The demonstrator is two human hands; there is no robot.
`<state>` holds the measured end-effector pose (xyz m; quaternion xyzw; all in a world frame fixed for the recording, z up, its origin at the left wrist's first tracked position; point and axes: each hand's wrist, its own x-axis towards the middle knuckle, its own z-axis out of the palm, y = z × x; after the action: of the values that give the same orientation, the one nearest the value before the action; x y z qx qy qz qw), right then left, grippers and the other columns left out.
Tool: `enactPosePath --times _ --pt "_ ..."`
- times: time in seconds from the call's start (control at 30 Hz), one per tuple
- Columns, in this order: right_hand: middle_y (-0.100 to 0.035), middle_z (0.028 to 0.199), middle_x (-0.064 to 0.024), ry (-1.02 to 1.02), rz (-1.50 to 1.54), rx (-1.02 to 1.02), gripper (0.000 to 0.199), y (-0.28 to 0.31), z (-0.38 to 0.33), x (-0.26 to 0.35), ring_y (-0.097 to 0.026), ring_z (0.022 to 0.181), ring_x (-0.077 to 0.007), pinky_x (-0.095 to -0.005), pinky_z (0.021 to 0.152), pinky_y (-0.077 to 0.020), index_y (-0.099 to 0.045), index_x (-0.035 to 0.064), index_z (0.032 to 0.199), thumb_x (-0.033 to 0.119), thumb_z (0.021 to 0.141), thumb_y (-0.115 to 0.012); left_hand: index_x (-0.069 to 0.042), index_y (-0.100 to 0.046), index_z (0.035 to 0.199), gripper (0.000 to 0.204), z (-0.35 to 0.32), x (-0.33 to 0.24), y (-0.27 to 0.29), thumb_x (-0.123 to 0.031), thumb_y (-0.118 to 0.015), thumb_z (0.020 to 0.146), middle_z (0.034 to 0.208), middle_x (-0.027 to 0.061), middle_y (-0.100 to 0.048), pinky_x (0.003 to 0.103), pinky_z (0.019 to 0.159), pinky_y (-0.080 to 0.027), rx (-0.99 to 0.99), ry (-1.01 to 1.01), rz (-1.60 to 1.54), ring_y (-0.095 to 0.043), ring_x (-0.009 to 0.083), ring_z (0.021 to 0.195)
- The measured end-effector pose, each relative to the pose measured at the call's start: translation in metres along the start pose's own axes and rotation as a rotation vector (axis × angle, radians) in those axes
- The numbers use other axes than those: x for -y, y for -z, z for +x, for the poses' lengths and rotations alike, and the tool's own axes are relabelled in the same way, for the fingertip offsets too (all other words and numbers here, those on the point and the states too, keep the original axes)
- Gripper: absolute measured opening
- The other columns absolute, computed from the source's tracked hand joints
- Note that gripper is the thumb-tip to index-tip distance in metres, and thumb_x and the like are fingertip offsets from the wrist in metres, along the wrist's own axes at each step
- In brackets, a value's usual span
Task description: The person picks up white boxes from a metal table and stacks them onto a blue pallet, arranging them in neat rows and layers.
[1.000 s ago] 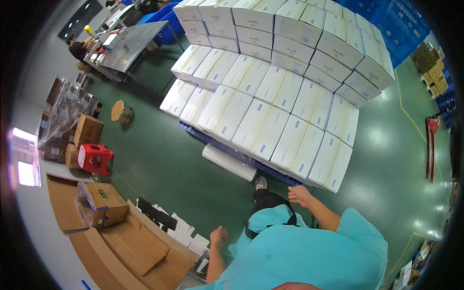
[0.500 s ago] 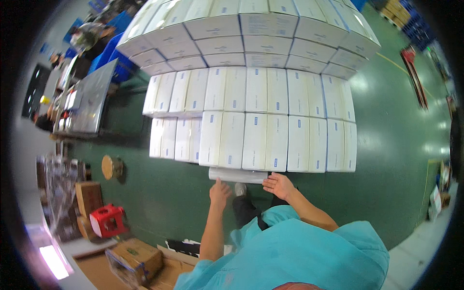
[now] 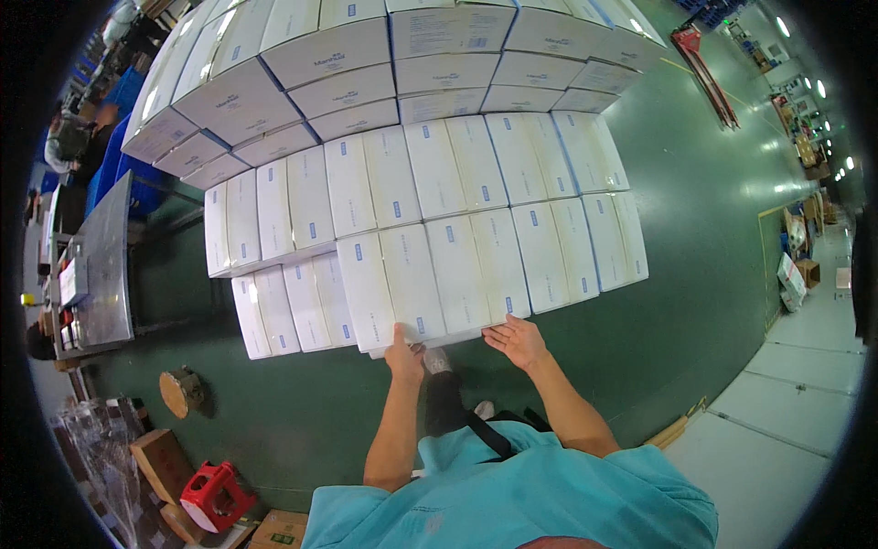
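A roll of clear stretch film [image 3: 465, 338] lies low along the near side of stacked white cartons [image 3: 390, 288]; the cartons' front edge hides most of it. My left hand [image 3: 405, 357] is closed at the roll's left end, its thumb up against a carton and its fingers curled. At the right end, my right hand [image 3: 518, 342] holds the roll between partly extended fingers, palm turned upward. Both hands are close to the bottom edge of the front cartons. Exactly how the fingers meet the roll's ends is partly hidden.
A taller carton stack [image 3: 343, 50] rises behind the front rows. To the left stand a metal table [image 3: 110, 265], a round wooden stool [image 3: 181, 393] and a red plastic stool [image 3: 216, 496]. A red pallet jack [image 3: 704, 73] is at the far right; another person [image 3: 69, 142] is at the far left.
My hands and the film roll have come closer to the cartons, so less of the roll shows. My left hand's fingers have curled in. The view has turned, tilting the carton rows.
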<state>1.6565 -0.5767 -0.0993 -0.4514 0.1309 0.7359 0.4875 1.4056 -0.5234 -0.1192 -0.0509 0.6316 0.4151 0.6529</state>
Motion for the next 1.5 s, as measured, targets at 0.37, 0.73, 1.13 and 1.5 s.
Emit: enactPosePath --times 0.37,0.73,1.13,1.5 --pt "-0.046 0.126 -0.0218 0.261 0.056 -0.325 0.038 0.078 -0.03 0.065 -0.043 0.118 -0.0346 -0.0516 0.098 -0.0366 -0.046 -0.0045 0.116 0.02 0.088 -0.054 0.003 -0.048 0.106 0.039 -0.012 0.059 0.042 -0.034 -0.049 0.091 0.101 0.0182 -0.06 0.042 0.084 -0.047 0.455 0.418 0.187 -0.059 0.0305 0.094" --pt "-0.066 0.086 -0.0073 0.392 -0.8 -0.196 0.023 0.119 -0.073 0.211 -0.061 0.075 -0.0127 -0.0259 0.064 -0.0495 -0.06 0.0011 0.102 0.014 0.084 -0.06 0.001 -0.048 0.108 0.031 -0.092 0.142 -0.149 -0.026 -0.052 0.091 0.11 0.0202 -0.059 0.04 0.086 -0.047 0.643 0.45 0.559 -0.059 0.0301 0.101" --pt "-0.048 0.127 -0.0175 0.417 -0.731 -0.232 0.069 0.222 0.009 0.376 -0.047 0.114 -0.0227 -0.0328 0.095 -0.0374 -0.028 -0.0039 0.137 0.022 0.083 -0.064 0.009 -0.03 0.128 0.064 -0.121 0.324 -0.325 -0.038 -0.051 0.09 0.131 0.0263 -0.038 0.05 0.099 -0.037 0.187 0.435 0.151 -0.041 0.0401 0.119" --pt "-0.03 0.143 -0.0121 0.026 -0.447 0.007 0.073 0.278 0.068 0.44 -0.03 0.129 -0.0205 -0.0306 0.108 -0.0186 -0.024 -0.002 0.139 0.047 0.09 -0.047 -0.006 -0.032 0.133 0.054 -0.101 0.361 -0.399 -0.04 -0.044 0.094 0.131 0.0152 -0.042 0.051 0.102 -0.034 0.033 0.321 -0.028 -0.042 0.0323 0.121"
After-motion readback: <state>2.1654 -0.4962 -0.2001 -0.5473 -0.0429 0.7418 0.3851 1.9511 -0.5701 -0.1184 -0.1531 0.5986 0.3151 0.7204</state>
